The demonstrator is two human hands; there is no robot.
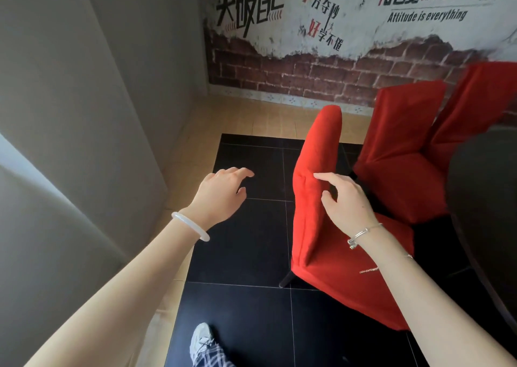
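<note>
Red chair [310, 226], centre-right of frame, not yet gripped: R hand [347, 201] fingers loosely spread, index tip just touching backrest. L hand [221, 190] hovers at centre-left over black floor [251, 240], fingers relaxed, apart. Grasp & move likely still to do. Backrest top edge runs bottom-to-top of frame. Seat faces right, twd dark table [489, 198].

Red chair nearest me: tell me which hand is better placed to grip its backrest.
Right. The right hand sits at the backrest, fingers spread over its fabric. The left hand hovers above the black floor, apart from the chair.
</note>
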